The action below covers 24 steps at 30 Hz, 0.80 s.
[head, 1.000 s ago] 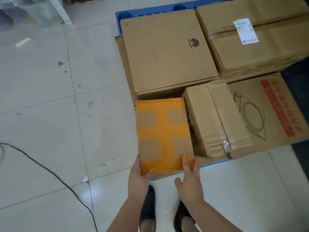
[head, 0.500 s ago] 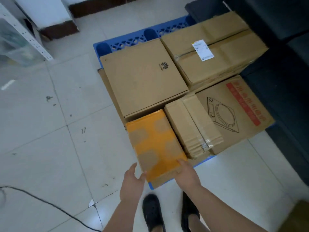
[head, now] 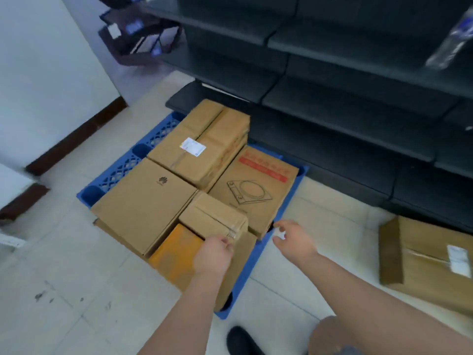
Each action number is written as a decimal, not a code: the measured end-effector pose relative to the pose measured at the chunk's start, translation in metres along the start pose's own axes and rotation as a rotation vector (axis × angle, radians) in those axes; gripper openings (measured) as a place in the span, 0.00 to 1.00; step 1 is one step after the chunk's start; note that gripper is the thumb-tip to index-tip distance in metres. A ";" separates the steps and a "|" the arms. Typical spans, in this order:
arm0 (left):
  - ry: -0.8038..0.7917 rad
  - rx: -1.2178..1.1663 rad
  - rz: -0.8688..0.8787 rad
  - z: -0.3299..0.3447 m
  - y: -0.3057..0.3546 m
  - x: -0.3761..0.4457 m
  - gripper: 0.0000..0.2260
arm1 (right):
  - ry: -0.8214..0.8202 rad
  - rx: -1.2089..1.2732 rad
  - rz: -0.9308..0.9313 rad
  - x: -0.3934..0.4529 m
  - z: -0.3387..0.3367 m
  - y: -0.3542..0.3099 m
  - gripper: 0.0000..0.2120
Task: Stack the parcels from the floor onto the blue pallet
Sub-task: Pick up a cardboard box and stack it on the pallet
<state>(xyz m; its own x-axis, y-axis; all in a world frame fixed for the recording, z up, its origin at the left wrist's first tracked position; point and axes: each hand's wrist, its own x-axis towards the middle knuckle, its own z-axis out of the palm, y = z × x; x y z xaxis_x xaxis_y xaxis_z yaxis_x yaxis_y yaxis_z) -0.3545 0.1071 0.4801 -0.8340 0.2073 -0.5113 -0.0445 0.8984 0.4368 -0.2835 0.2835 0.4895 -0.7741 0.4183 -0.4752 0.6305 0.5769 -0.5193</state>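
L hand (head: 213, 254) over orange parcel (head: 174, 254), not gripping.

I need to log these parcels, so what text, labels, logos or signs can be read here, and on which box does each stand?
No text is sharp enough to quote.
Flat box: small dark petal logo with a word under it, blurred.
Box with line drawing: red band of characters, unreadable.
Tall taped box: white shipping label, too small.
Parcel on the floor: white label, blurred.
Orange parcel: no print visible.
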 end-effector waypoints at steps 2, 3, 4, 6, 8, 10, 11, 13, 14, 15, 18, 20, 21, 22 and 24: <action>-0.024 0.123 0.134 0.017 0.059 -0.004 0.10 | 0.054 -0.017 0.018 -0.010 -0.038 0.032 0.15; -0.044 0.183 0.205 0.029 0.089 -0.008 0.10 | 0.077 -0.036 0.037 -0.015 -0.058 0.052 0.16; -0.071 0.230 0.270 0.044 0.118 -0.014 0.10 | 0.098 -0.050 0.061 -0.021 -0.076 0.073 0.16; -0.127 0.310 0.377 0.079 0.173 -0.026 0.10 | 0.143 -0.052 0.133 -0.034 -0.111 0.121 0.16; -0.180 0.378 0.455 0.117 0.224 -0.039 0.11 | 0.183 -0.018 0.220 -0.048 -0.142 0.173 0.15; -0.230 0.441 0.516 0.158 0.270 -0.053 0.11 | 0.210 0.031 0.316 -0.064 -0.169 0.229 0.16; -0.252 0.472 0.539 0.178 0.291 -0.061 0.11 | 0.216 0.053 0.367 -0.072 -0.182 0.256 0.16; -0.299 0.520 0.582 0.215 0.330 -0.074 0.11 | 0.228 0.110 0.474 -0.089 -0.204 0.309 0.17; -0.322 0.538 0.605 0.233 0.348 -0.079 0.11 | 0.240 0.147 0.526 -0.096 -0.213 0.333 0.17; -0.343 0.556 0.625 0.249 0.365 -0.084 0.11 | 0.256 0.189 0.575 -0.104 -0.221 0.356 0.17; -0.395 0.614 0.673 0.294 0.410 -0.095 0.10 | 0.301 0.338 0.706 -0.121 -0.241 0.414 0.18; -0.418 0.652 0.704 0.317 0.437 -0.097 0.10 | 0.329 0.433 0.775 -0.127 -0.249 0.446 0.17; -0.422 0.673 0.721 0.328 0.450 -0.097 0.12 | 0.343 0.479 0.804 -0.128 -0.252 0.459 0.17; -0.424 0.695 0.740 0.339 0.463 -0.094 0.13 | 0.353 0.521 0.831 -0.127 -0.254 0.471 0.18; -0.424 0.734 0.775 0.363 0.489 -0.086 0.17 | 0.368 0.583 0.878 -0.123 -0.257 0.494 0.19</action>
<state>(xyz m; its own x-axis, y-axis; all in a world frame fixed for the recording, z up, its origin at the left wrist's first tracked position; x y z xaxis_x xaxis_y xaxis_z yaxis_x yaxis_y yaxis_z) -0.1052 0.6689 0.4685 -0.2384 0.7916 -0.5625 0.8475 0.4524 0.2775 0.1085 0.6971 0.4736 0.0445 0.7571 -0.6518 0.8222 -0.3983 -0.4065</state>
